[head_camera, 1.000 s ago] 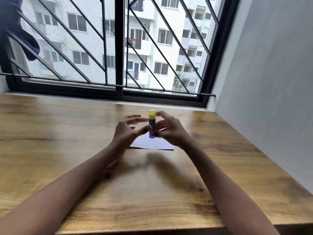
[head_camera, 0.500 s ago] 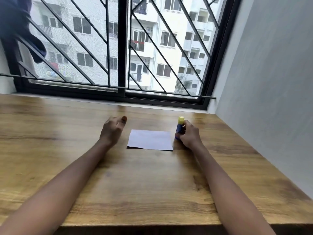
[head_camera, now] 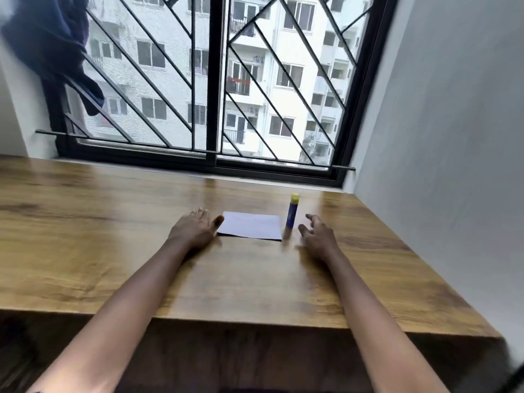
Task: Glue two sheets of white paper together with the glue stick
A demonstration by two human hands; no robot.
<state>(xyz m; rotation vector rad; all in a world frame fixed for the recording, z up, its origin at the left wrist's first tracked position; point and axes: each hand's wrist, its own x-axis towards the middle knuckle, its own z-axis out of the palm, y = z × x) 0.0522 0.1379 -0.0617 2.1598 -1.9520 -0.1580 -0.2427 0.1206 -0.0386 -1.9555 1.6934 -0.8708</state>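
Handling the glue stick [head_camera: 292, 214]: a small plastic tube, judged light and rigid. Its base is narrow, so it is liable to tip and roll if knocked.
Glue stick position: upright on the surface [head_camera: 113, 222], just beside the right edge of the white paper [head_camera: 249, 228], with the yellow cap [head_camera: 295, 197] fitted on top.
Glue stick hold point: the blue barrel below the cap, pinched between thumb and fingertips. The cap is left free for the other grip.
Paper handling: judged thin, limp and light, and likely to slide on the smooth wood. Pin it flat with straight fingers and lift it by a corner.
Paper position: flat on the surface between both grips. It appears as one rectangle, and whether two sheets are stacked cannot be told.
Left grip [head_camera: 192, 226]: palm down, fingers straight, thumb at the paper's left edge, holding nothing.
Right grip [head_camera: 319, 234]: fingers spread and loosely bent, holding nothing, near the glue stick but apart from it.
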